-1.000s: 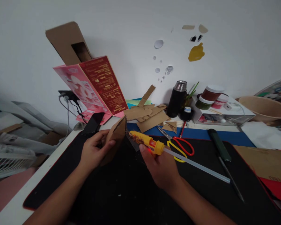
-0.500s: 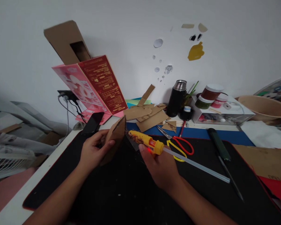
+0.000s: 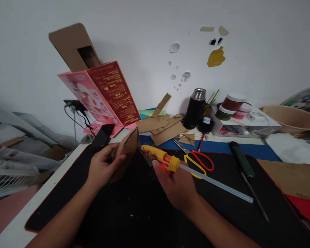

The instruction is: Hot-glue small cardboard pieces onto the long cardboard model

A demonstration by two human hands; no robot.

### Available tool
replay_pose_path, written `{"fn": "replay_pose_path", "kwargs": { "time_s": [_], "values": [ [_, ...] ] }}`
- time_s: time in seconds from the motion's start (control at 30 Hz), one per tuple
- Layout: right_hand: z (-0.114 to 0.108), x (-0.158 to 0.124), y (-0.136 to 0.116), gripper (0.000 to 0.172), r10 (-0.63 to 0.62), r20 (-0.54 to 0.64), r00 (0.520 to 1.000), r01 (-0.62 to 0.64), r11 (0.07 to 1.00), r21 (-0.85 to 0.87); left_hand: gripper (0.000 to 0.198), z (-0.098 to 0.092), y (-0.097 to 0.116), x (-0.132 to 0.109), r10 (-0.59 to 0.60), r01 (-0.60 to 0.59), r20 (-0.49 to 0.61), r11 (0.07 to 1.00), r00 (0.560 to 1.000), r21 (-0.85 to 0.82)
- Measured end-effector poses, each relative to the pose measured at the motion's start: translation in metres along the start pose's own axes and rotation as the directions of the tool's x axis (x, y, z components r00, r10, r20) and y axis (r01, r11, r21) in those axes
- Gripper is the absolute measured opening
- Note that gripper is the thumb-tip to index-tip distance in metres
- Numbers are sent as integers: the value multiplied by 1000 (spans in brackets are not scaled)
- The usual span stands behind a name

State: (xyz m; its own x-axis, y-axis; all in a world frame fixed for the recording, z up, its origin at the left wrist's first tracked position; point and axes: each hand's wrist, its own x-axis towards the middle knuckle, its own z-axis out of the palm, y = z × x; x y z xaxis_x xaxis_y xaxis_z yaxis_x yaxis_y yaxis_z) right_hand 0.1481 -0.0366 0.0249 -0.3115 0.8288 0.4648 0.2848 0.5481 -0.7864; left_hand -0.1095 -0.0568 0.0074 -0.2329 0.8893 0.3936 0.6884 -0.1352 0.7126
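Note:
My left hand (image 3: 104,167) pinches a bent piece of cardboard (image 3: 128,146), thumb on its near face, its cut edge turned to the right. A yellow hot glue gun (image 3: 158,155) is in my right hand (image 3: 179,186), its nozzle at or very near that cut edge; whether it touches I cannot tell. A red light glows by my right thumb. Out of the gun's back end sticks a long clear glue stick (image 3: 222,185). Just beyond my right hand, scissors (image 3: 196,160) with red and yellow handles lie on the black mat (image 3: 134,220).
Cardboard scraps (image 3: 167,129) are piled at the back, beside a black thermos (image 3: 195,108). Paint jars (image 3: 231,103) stand on a box to the right. A dark green-handled tool (image 3: 241,158) lies on the right of the mat, a phone (image 3: 102,135) at the left.
The glue gun has shifted very slightly left along the cardboard's edge. My left hand and the cardboard look almost unmoved.

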Motion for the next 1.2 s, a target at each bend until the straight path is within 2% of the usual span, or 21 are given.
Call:
{"fn": "replay_pose_path", "kwargs": {
  "time_s": [0.23, 0.63, 0.9, 1.03, 1.2],
  "values": [
    [0, 0, 1, 36, -23, -15, 1000, 23, 1000, 3, 46, 0, 1, 1, -2, 2, 5, 1000, 1000, -12],
    [2, -1, 0, 37, 34, 35, 999, -34, 999, -4, 44, -1, 3, 2, -10, 9, -16, 999, 1000, -37],
    [2, 0, 0, 40, -18, 6, 1000, 19, 998, -64, 41, -1, -1, 3, 23, -23, -2, 999, 1000, -27],
    [1, 1, 1, 35, -26, -13, 1000, 26, 999, -45, 42, -1, 2, 3, 11, -11, 0, 1000, 1000, -29],
    [1, 0, 2, 30, -8, 28, 1000, 9, 999, -31, 44, -1, 7, 5, -14, 14, 9, 999, 1000, -30]
  ]
}}
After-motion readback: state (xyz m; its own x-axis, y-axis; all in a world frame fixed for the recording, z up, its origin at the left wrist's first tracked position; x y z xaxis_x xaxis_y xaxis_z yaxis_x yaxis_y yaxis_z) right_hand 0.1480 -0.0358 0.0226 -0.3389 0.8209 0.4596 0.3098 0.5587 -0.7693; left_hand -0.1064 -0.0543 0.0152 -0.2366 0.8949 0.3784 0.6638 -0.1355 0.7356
